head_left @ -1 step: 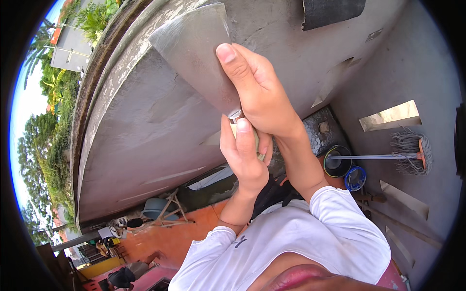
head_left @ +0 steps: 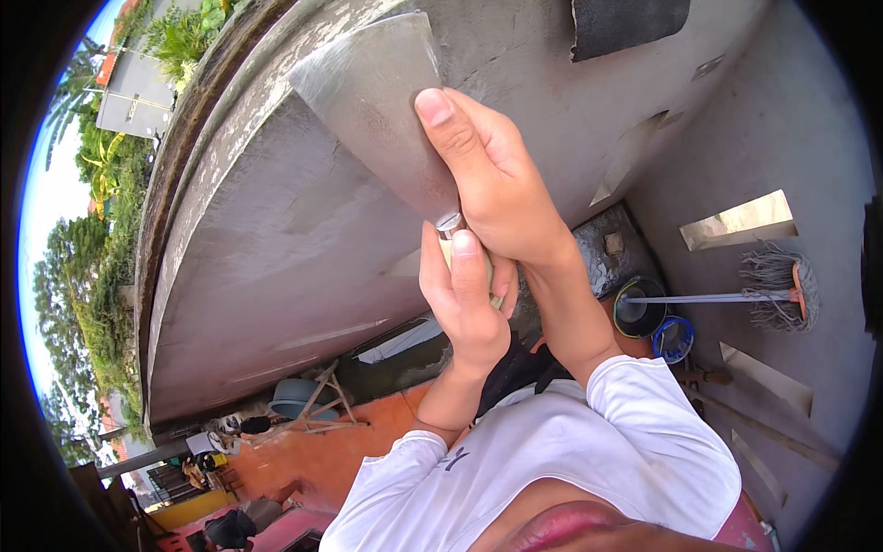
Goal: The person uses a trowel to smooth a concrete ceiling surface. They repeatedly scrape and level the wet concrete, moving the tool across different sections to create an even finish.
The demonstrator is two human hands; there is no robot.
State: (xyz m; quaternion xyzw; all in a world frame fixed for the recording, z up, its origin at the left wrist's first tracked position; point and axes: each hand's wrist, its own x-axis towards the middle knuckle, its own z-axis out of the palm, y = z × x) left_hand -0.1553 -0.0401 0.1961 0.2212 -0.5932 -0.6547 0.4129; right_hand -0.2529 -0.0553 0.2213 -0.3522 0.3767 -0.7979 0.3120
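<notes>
A putty knife (head_left: 375,106) with a wide, worn metal blade is held up in front of a grey plastered wall (head_left: 276,239). My left hand (head_left: 471,308) is closed around its pale handle, just below the metal collar. My right hand (head_left: 501,179) grips the knife where blade and handle meet. Its thumb lies along the blade's right edge, while its other fingers are mostly hidden behind the tool. The blade points up and to the left, and whether it touches the wall I cannot tell.
At right, a string mop (head_left: 796,294) extends from a black bucket (head_left: 628,317) beside a blue-rimmed pail (head_left: 688,340). A grey basin (head_left: 292,394) and a wooden trestle (head_left: 336,400) stand lower left on orange flooring (head_left: 391,428). Dark material (head_left: 630,26) hangs at the top.
The putty knife and both hands have shifted slightly down and to the right. The grip of both hands looks the same.
</notes>
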